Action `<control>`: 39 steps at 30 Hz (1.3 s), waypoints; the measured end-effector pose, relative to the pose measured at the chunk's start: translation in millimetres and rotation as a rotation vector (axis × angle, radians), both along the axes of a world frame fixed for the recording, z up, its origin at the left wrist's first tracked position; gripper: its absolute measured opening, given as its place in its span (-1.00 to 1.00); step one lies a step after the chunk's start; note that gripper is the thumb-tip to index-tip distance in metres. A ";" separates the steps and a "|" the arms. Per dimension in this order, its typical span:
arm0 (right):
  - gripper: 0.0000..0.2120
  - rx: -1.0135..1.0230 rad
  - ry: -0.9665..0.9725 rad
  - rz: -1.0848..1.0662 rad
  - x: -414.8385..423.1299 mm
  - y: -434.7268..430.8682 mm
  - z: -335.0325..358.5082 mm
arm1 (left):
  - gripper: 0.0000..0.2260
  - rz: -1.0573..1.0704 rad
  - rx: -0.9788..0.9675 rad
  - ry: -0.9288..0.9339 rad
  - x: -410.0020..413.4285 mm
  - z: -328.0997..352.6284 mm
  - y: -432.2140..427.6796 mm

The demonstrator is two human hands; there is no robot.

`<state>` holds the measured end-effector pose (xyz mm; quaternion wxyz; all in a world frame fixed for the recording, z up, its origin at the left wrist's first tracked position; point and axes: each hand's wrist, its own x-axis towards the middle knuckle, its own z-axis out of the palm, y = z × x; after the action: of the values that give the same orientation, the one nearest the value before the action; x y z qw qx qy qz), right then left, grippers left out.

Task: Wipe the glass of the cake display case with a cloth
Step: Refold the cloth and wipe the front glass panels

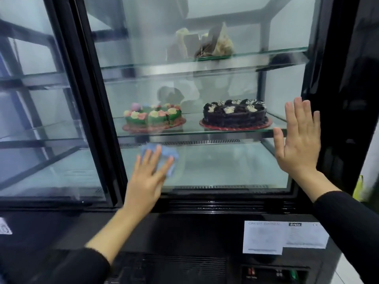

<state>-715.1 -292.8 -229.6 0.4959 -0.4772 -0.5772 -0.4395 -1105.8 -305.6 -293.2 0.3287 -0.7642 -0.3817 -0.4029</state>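
The cake display case has a black frame [96, 111] and a front glass pane [225, 162]. My left hand [146, 181] presses a light blue cloth [171, 155] flat against the lower left part of that pane, fingers straight. My right hand [297, 140] lies flat on the glass at the pane's right edge, fingers spread and pointing up. The left hand covers most of the cloth.
Inside, the middle shelf holds a green flower-decorated cake [153, 117] and a chocolate cake [234, 114]. Cake pieces [213, 44] sit on the upper shelf. A side glass panel [41, 119] angles away at left. White labels [283, 236] stick to the black base.
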 end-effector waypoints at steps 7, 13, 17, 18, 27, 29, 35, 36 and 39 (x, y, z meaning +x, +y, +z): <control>-0.46 0.008 -0.009 -0.007 1.3 0.1 -1.5 | -0.56 -0.019 0.078 -0.184 24.0 33.0 12.3; -0.46 0.018 -0.012 -0.023 0.7 -1.2 -0.7 | -0.43 0.079 0.178 0.283 27.5 15.5 12.0; -0.44 -0.039 -0.017 0.003 -1.4 -10.9 3.7 | -0.53 0.163 0.227 -0.087 68.9 175.7 19.2; -0.44 -0.062 -0.019 0.030 -0.5 -15.9 6.9 | -0.53 0.179 0.220 -0.176 77.1 210.4 21.4; -0.55 0.046 -0.136 0.042 15.8 -47.1 89.0 | -0.50 0.127 0.233 0.045 115.1 84.6 11.0; -0.49 0.007 -0.122 -0.033 23.7 -43.3 107.0 | -0.48 0.161 0.241 0.159 111.4 87.0 10.9; -0.44 0.003 -0.152 -0.206 36.4 -33.6 114.6 | -0.52 0.186 0.220 -0.204 147.2 262.6 15.6; -0.44 0.013 -0.144 -0.191 36.8 -33.3 113.4 | -0.52 0.179 0.219 -0.262 154.4 273.2 16.5; -0.44 0.043 -0.104 -0.165 39.2 -33.7 111.8 | -0.53 0.127 0.227 -0.263 174.6 236.3 19.0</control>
<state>-675.9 -326.6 -117.8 0.4375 -0.4888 -0.5514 -0.5154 -931.1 -286.5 -56.9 0.3848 -0.6372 -0.4209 -0.5185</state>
